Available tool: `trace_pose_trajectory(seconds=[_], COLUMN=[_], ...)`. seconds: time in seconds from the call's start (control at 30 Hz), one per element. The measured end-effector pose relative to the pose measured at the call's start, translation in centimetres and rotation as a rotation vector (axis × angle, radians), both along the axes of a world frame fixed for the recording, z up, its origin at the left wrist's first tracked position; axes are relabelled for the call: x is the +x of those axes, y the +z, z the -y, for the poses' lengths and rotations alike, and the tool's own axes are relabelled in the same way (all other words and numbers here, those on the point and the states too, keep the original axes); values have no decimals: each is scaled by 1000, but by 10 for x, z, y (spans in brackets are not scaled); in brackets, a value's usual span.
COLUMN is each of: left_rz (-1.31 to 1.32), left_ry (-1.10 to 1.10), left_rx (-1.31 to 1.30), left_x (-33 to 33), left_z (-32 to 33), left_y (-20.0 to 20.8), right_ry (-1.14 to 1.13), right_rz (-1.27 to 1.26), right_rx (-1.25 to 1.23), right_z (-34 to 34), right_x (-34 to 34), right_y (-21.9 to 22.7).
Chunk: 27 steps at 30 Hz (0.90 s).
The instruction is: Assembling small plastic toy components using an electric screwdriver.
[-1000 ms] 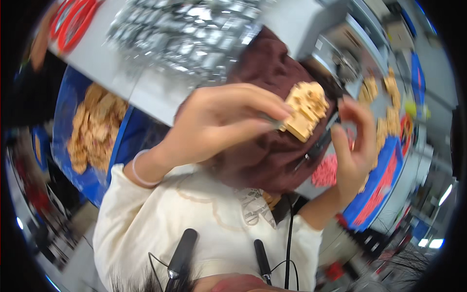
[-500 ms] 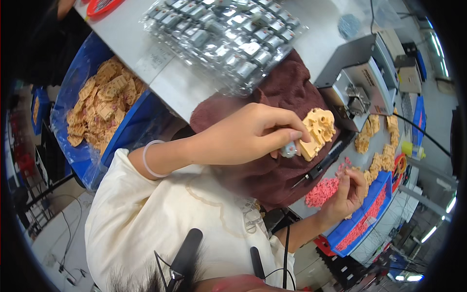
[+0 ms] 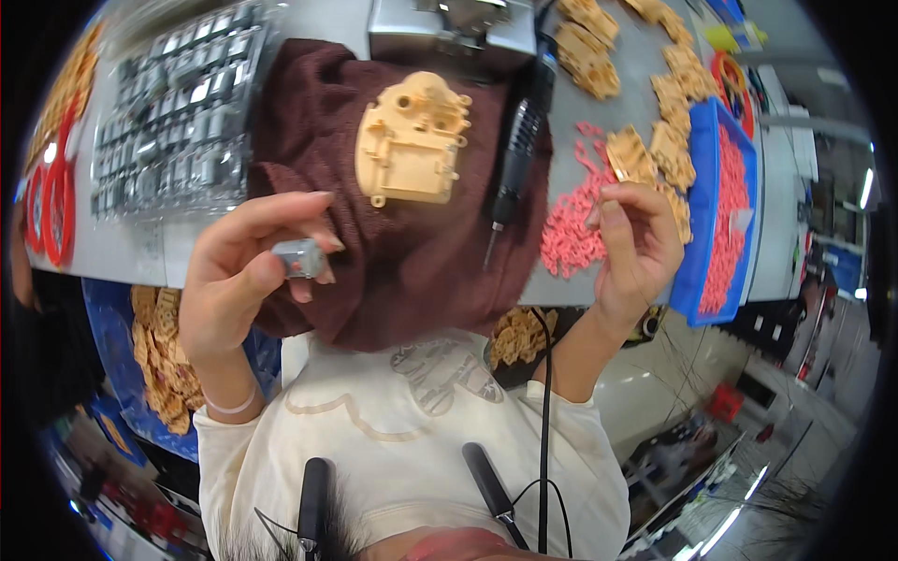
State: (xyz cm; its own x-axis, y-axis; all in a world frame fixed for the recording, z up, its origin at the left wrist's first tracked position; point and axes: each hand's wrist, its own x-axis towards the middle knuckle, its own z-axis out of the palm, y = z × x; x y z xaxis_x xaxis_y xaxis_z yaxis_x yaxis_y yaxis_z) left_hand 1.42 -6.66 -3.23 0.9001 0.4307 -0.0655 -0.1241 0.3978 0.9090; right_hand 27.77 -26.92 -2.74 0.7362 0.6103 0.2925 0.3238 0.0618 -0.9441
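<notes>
My left hand [image 3: 229, 271] grips a small silver motor [image 3: 301, 258] between thumb and fingers, over the left part of a brown cloth [image 3: 393, 271]. Flat on the cloth, apart from both hands, lies a beige plastic housing [image 3: 412, 140] with a raised rectangular frame and round holes. My right hand [image 3: 641, 248] is raised beside a heap of small pink parts [image 3: 571, 234], thumb and forefinger pinched together; whatever is between the tips is too small to make out. A black pen-shaped electric screwdriver [image 3: 521, 150] rests along the cloth's right side, bit toward me.
At the left lies a clear plastic tray of motors [image 3: 178, 122], with red-handled scissors [image 3: 58, 201] beyond it. A metal device [image 3: 454, 37] stands behind the cloth. Several beige housings [image 3: 669, 140] and a blue bin [image 3: 697, 271] of pink parts are at the right. A blue-lined container [image 3: 112, 346] holds more housings.
The view has turned, so the table now lies ahead. My left hand has moved off the beige housing, which lies on the cloth, and keeps the motor. My right hand stays pinched near the pink parts.
</notes>
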Motion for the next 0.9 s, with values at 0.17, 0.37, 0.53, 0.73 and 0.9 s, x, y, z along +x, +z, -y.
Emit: trace_pose_trajectory(seconds=[0.17,0.37,0.53,0.73,0.9], left_rz=[-65,-17,-60,-61,-17], left_ry=[-3,-22,-179,-38,65], left_rx=[398,255,171,531,641], left_x=[14,45,58,93,130], left_z=[-18,-11,-16,-29,-28], left_y=[16,31,30,34,16], right_ry=[-33,-109,-138,-136,-135], right_rz=[-72,-127,-176,-171,-188], right_rx=[48,82,72,73,54], right_z=[24,42,47,48,52], right_x=[5,7,9,11,9], right_y=[-1,-8,-12,-18,-22])
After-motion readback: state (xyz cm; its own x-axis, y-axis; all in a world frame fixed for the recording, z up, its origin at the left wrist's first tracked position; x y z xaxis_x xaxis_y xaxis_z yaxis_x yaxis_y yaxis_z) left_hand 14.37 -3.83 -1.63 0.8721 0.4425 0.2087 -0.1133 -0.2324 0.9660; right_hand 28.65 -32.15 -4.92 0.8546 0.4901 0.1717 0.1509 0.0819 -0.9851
